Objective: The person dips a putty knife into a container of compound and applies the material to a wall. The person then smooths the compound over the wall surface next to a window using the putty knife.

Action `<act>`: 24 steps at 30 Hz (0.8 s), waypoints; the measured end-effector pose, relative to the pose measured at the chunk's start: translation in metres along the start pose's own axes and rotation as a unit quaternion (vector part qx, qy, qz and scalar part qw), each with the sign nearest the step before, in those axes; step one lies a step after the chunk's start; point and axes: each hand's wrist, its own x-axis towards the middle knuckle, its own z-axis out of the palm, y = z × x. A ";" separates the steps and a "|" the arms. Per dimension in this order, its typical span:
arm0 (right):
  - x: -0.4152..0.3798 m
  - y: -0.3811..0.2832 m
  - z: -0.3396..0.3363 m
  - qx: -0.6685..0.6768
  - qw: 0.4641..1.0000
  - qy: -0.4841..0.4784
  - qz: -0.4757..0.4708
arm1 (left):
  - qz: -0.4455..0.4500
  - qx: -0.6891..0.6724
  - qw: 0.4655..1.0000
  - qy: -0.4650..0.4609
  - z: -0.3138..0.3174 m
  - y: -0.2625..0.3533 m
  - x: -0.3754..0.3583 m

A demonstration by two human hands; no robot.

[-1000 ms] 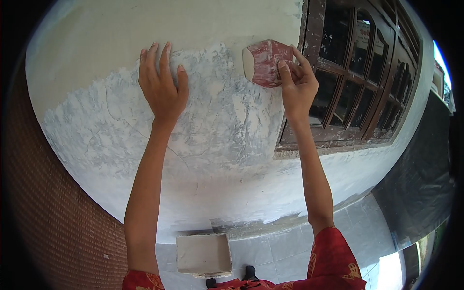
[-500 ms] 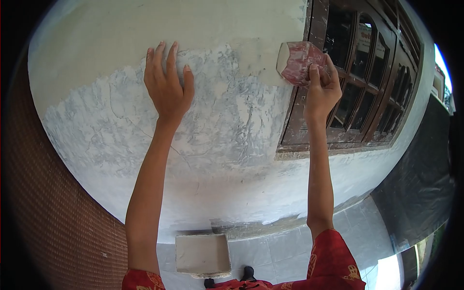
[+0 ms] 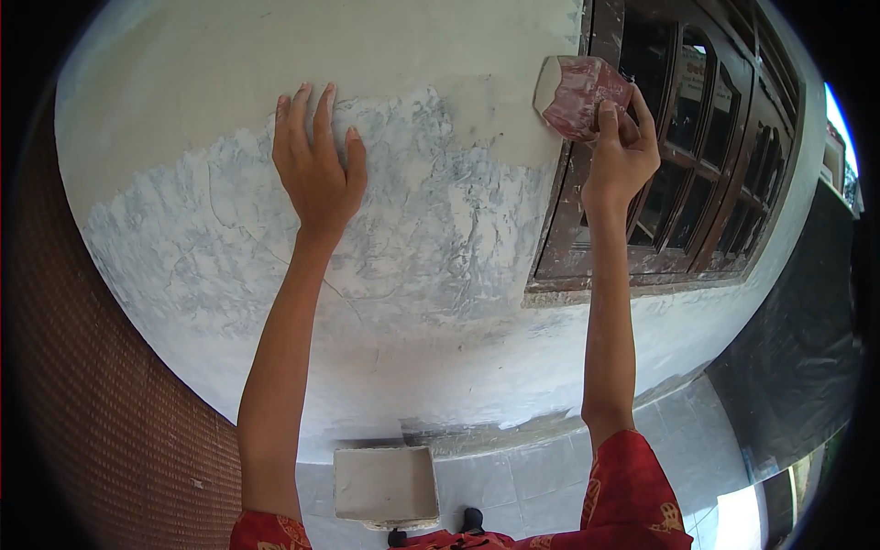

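My right hand point(image 3: 623, 151) pinches a red putty spreader point(image 3: 587, 99) between thumb and fingers. Pale putty coats its left edge, which lies against the wall beside the window frame. My left hand point(image 3: 316, 165) rests open on the wall, its fingers spread and pointing up. Under and around it the wall point(image 3: 394, 220) is patchy grey and white, with smoother cream putty point(image 3: 385, 46) above.
A brown wooden window point(image 3: 678, 156) with glass panes is set in the wall at right. On the tiled floor point(image 3: 495, 472) below stands a rectangular tray point(image 3: 385, 524) with pale putty. Woven matting point(image 3: 119, 385) covers the left side, and a dark sheet point(image 3: 779, 339) hangs at right.
My right hand has slid the putty spreader up and slightly right along the window's edge. My left hand stays in nearly the same place.
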 end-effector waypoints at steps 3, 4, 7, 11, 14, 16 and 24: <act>-0.003 -0.006 -0.010 0.033 0.999 0.011 0.014 | 0.002 0.003 1.000 -0.005 0.000 -0.001 0.000; -0.011 -0.007 -0.006 0.033 0.998 -0.041 0.026 | 0.003 0.002 1.000 -0.006 0.000 0.000 -0.001; -0.029 -0.003 0.001 -0.005 0.992 -0.122 0.023 | 0.005 -0.008 1.000 0.003 0.001 -0.001 -0.001; -0.023 0.013 -0.013 -0.059 0.993 -0.105 0.014 | 0.004 -0.003 1.000 0.000 0.000 0.000 0.000; -0.014 0.003 -0.028 -0.015 0.999 0.004 0.033 | 0.000 0.006 1.000 -0.014 -0.001 0.001 0.001; -0.018 -0.001 -0.020 0.012 0.999 -0.023 0.027 | 0.002 0.005 1.000 -0.018 -0.001 0.003 0.000; -0.032 0.009 -0.011 -0.022 0.997 -0.073 0.030 | 0.008 -0.010 1.000 0.001 0.000 -0.001 -0.001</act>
